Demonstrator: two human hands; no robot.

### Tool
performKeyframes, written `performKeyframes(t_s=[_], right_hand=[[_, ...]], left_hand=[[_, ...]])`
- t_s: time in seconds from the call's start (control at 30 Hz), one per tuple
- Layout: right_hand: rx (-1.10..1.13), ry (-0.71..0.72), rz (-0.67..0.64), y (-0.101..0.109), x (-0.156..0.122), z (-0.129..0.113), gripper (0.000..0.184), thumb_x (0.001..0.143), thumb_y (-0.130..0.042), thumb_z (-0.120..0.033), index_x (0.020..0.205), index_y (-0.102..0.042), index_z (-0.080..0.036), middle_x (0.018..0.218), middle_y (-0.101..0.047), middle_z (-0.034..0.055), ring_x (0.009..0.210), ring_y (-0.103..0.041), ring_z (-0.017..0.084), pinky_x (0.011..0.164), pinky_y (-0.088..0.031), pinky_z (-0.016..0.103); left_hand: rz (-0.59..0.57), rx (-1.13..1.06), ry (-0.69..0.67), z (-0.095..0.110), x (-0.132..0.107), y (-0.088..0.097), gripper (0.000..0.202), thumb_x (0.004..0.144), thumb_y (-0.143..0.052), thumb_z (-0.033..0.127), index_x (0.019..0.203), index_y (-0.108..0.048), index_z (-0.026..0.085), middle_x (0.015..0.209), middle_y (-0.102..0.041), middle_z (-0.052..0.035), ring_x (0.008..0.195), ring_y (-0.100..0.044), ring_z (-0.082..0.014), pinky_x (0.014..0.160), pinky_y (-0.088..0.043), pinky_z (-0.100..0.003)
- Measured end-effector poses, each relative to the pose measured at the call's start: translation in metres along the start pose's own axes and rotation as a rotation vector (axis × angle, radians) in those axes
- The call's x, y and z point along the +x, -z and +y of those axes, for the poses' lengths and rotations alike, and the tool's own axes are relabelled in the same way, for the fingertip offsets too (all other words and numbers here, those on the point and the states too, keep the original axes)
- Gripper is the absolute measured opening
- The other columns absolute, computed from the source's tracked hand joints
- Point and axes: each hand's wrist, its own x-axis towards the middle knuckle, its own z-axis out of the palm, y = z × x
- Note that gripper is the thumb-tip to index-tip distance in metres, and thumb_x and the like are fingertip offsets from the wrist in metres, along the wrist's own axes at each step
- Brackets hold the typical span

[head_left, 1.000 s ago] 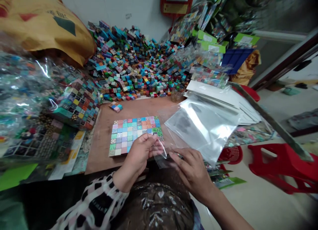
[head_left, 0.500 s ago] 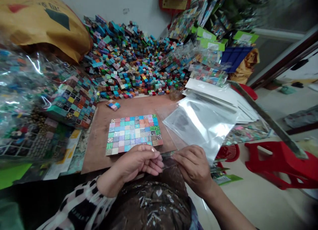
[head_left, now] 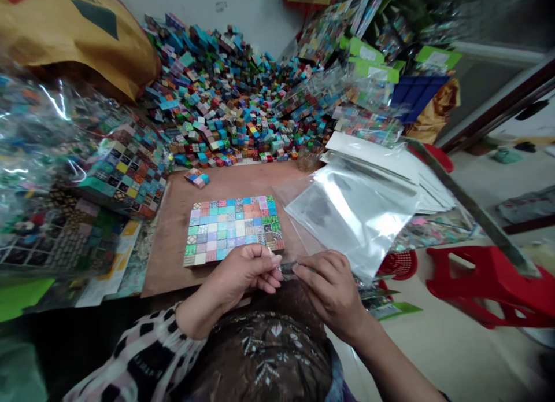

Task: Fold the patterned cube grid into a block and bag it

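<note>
My left hand (head_left: 243,275) and my right hand (head_left: 329,286) meet at the near edge of a brown board (head_left: 173,257), both pinching the top edge of a clear plastic bag (head_left: 288,268) between their fingertips. The bag shows only as a thin strip between the hands; the rest hangs out of sight over my lap. Just beyond my left hand lies a flat rectangle of small colourful cubes (head_left: 232,228), set in rows on the board.
A stack of clear bags (head_left: 355,205) lies right of the rectangle. A large heap of loose cubes (head_left: 225,101) fills the back. Bagged cube sets (head_left: 125,170) pile up at left. A red plastic stool (head_left: 489,286) and red basket (head_left: 399,264) stand at right.
The hands drew the bag back toward my body and lower, so most of it dropped out of sight. The view tilted down slightly; the cube rectangle stayed put.
</note>
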Motion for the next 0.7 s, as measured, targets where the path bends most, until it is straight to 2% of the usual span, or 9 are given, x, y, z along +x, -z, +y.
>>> performKeyframes(t_s=[0.2,0.47,0.57,0.7], right_hand=[[-0.073,0.050,0.010,-0.002,-0.003,0.004,0.019,0.095,-0.049,-0.013,0.106,-0.065,-0.018,0.097,-0.071,0.0081,0.088,-0.054,0.023,0.081,-0.039,0.041],[-0.098,0.072,0.011,-0.002,-0.007,0.003,0.019,0.097,-0.048,-0.014,0.106,-0.064,-0.019,0.097,-0.072,0.0068,0.089,-0.056,0.021,0.081,-0.039,0.039],[-0.109,0.073,-0.010,-0.001,-0.008,0.004,0.020,0.096,-0.050,-0.013,0.107,-0.065,-0.019,0.097,-0.073,0.0068,0.089,-0.056,0.021,0.082,-0.039,0.039],[-0.123,0.063,-0.025,-0.002,-0.010,0.004,0.021,0.095,-0.052,-0.013,0.109,-0.067,-0.020,0.097,-0.073,0.0061,0.088,-0.057,0.021,0.083,-0.039,0.040]], left_hand=[[-0.058,-0.009,0.050,-0.001,-0.002,0.004,0.031,0.060,-0.084,0.032,0.074,-0.066,0.012,0.068,-0.073,-0.0072,0.056,-0.068,-0.0135,0.056,-0.056,-0.024],[0.010,-0.030,0.048,-0.005,0.000,0.002,0.025,0.055,-0.079,0.016,0.074,-0.063,0.014,0.065,-0.073,-0.0056,0.056,-0.067,-0.0129,0.055,-0.055,-0.023],[-0.036,-0.016,0.079,-0.007,-0.001,0.001,0.024,0.059,-0.078,0.019,0.077,-0.063,0.014,0.065,-0.072,-0.0052,0.054,-0.066,-0.0122,0.054,-0.055,-0.022],[-0.154,0.053,0.200,-0.010,-0.003,0.002,0.023,0.064,-0.073,0.027,0.079,-0.067,0.011,0.064,-0.072,-0.0075,0.051,-0.065,-0.0119,0.051,-0.054,-0.022]])
